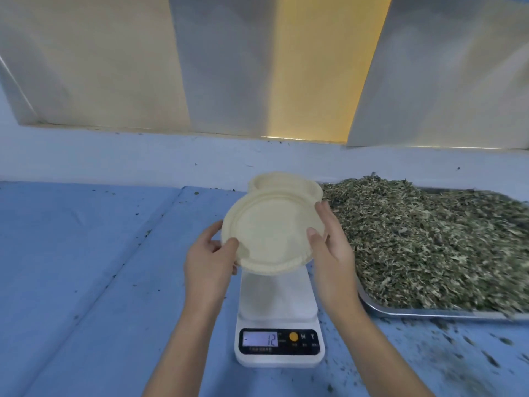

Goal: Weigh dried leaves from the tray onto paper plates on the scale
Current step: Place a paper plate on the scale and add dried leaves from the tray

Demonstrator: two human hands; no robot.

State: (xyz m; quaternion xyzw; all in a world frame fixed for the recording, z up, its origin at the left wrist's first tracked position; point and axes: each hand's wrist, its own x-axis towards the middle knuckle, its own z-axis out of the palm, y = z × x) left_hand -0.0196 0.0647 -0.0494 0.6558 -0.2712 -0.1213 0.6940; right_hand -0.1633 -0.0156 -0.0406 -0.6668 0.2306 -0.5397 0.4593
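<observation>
Both bare forearms reach forward and draw slightly together. The left hand [210, 253] grips the left rim of a paper plate [272, 233], thumb on top and fingers curled beneath. The right hand [329, 247] holds the opposite rim, thumb on the upper face and fingers wrapped round the edge.

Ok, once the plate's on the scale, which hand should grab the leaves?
Probably the right hand: it holds the paper plate beside the tray of dried leaves; the left hand sits farther away.
</observation>
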